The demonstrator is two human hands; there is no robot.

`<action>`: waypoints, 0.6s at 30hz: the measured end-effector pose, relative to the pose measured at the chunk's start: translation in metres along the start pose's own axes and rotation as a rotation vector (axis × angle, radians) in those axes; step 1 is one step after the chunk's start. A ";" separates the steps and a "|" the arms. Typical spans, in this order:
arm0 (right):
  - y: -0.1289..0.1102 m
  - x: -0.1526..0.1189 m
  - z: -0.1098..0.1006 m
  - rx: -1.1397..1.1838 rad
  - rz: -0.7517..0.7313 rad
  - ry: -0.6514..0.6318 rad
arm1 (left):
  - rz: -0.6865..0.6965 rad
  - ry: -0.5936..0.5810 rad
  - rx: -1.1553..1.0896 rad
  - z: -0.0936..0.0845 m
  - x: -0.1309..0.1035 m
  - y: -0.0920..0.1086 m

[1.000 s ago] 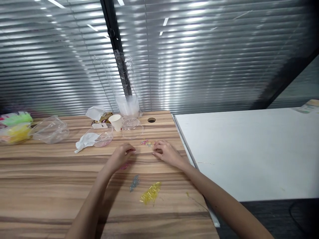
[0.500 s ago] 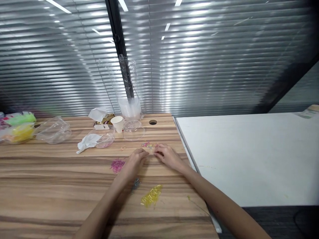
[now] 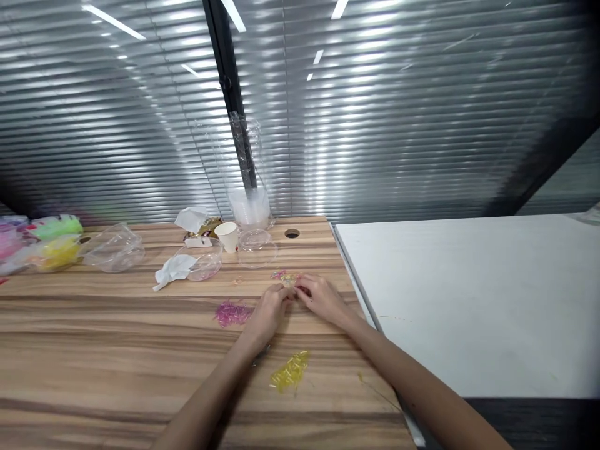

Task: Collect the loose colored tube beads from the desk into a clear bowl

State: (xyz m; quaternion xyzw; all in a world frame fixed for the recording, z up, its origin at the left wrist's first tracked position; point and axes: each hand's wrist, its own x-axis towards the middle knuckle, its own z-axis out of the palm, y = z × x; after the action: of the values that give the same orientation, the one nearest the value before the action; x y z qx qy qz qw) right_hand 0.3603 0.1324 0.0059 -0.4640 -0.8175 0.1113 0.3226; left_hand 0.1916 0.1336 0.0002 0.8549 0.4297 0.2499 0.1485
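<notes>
My left hand (image 3: 273, 306) and my right hand (image 3: 319, 296) meet fingertip to fingertip over the wooden table, both with pinched fingers. Whatever lies between the fingertips is too small to make out. Just beyond them is a small scatter of mixed-colour beads (image 3: 282, 275), partly hidden by the right hand. A pile of pink tube beads (image 3: 231, 314) lies to the left of my left hand. Nearer to me is a heap of yellow tube beads (image 3: 290, 372). A few dark beads (image 3: 260, 356) are mostly covered by my left forearm.
Toward the back stand a paper cup (image 3: 227, 237), clear plastic lids (image 3: 257, 247) and a stack of plastic cups (image 3: 250, 208). A crumpled tissue (image 3: 175, 269) lies by a clear dish. Bags of coloured material (image 3: 55, 252) sit far left. A white table (image 3: 459, 300) adjoins on the right.
My left hand has moved right, closing the gap to the right hand's fingertips and covering more of the dark beads. The whole view has shifted slightly.
</notes>
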 end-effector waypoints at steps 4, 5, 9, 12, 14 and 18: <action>-0.001 0.000 -0.001 -0.024 0.006 -0.012 | -0.036 -0.016 0.082 -0.011 0.001 -0.006; -0.001 0.000 -0.001 -0.029 0.010 -0.013 | -0.043 -0.028 0.120 -0.018 0.001 -0.009; -0.001 0.000 -0.001 -0.026 0.024 -0.005 | -0.136 0.065 0.231 -0.052 0.001 -0.035; -0.003 0.000 -0.003 -0.028 0.031 -0.005 | -0.244 0.150 0.278 -0.072 -0.003 -0.059; -0.004 0.000 -0.004 -0.031 0.030 -0.015 | -0.294 0.134 0.292 -0.076 -0.006 -0.069; -0.005 -0.001 -0.005 -0.041 0.023 -0.015 | -0.295 0.110 0.310 -0.072 -0.007 -0.075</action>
State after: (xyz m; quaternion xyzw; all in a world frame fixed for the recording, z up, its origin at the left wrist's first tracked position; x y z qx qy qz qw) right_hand 0.3607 0.1281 0.0116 -0.4789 -0.8166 0.1017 0.3058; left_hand 0.0990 0.1744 0.0227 0.7806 0.5907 0.2026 0.0268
